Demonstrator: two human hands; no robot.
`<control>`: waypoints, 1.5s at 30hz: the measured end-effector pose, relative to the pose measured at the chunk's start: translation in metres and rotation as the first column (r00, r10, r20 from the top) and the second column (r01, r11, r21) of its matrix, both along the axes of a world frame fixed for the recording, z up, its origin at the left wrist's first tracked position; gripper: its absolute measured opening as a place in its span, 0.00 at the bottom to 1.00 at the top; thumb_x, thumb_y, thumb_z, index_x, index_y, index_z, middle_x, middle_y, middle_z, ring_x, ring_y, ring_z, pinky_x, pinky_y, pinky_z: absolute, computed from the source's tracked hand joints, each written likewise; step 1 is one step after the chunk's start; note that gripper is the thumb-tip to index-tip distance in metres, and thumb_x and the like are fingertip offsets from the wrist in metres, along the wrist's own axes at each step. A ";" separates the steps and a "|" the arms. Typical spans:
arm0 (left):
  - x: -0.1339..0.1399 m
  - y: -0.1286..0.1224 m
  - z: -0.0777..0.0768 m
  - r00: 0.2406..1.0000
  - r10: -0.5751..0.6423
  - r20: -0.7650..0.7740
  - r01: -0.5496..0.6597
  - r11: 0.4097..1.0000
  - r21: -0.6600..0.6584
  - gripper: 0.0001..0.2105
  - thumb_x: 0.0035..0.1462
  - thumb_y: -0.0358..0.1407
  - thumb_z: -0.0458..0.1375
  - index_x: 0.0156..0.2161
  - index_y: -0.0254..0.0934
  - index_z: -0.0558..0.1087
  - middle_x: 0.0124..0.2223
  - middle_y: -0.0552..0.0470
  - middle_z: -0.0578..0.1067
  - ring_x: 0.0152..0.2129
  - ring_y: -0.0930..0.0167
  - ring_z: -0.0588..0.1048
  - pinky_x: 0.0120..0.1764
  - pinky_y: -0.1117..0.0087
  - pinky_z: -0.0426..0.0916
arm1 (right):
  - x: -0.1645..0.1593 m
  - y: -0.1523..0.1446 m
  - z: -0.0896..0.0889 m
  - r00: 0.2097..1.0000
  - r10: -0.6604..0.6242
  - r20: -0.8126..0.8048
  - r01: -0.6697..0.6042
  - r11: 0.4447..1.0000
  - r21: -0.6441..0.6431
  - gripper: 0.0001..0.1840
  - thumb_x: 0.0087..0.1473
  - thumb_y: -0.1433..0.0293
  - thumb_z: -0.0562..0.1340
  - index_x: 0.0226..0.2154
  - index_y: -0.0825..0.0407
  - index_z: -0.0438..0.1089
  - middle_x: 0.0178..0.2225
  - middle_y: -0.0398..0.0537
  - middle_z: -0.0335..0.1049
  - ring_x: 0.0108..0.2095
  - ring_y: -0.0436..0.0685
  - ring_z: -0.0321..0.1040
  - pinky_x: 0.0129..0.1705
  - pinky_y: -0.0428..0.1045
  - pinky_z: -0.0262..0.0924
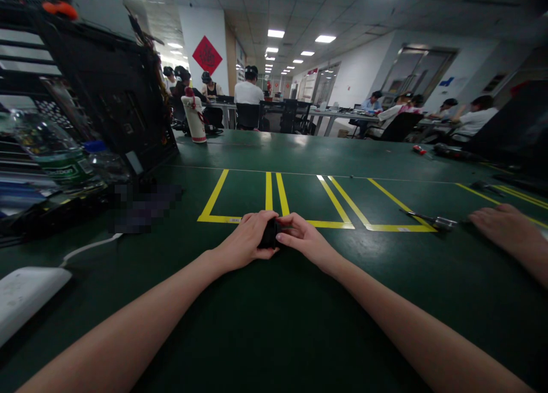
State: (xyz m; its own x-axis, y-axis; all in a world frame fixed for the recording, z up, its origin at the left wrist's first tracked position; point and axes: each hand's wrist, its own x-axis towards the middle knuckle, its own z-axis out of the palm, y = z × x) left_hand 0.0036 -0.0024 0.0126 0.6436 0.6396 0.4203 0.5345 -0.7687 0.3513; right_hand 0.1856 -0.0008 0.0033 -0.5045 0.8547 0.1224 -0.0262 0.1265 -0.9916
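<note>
Between my two hands, low over the green table (274, 313), is a small black object (269, 235); its kind is not clear, as fingers cover much of it. My left hand (246, 239) is wrapped round its left side, thumb below and fingers over the top. From the right, my right hand (306, 240) reaches its edge with thumb and fingertips drawn together. Whether those fingertips pinch a separate small part cannot be made out. Just beyond my hands, yellow tape (282, 193) marks out several box shapes on the tabletop.
At left stand an open black computer case (124, 102), a plastic bottle (64, 159) and a white power strip (29, 296). A pale bottle (194, 119) stands farther back. On the right lies a metal tool (436, 222) near another person's hand (500, 225). Several people sit beyond.
</note>
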 end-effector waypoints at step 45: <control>-0.001 0.002 -0.004 1.000 0.023 0.000 -0.023 1.000 0.005 0.28 0.46 0.33 0.58 0.51 0.37 0.50 0.47 0.46 0.62 0.44 0.65 0.63 0.49 0.60 0.56 | -0.003 -0.006 0.001 0.998 0.019 -0.060 -0.018 1.000 0.013 0.13 0.45 0.72 0.60 0.35 0.49 0.57 0.38 0.43 0.61 0.41 0.50 0.64 0.45 0.52 0.60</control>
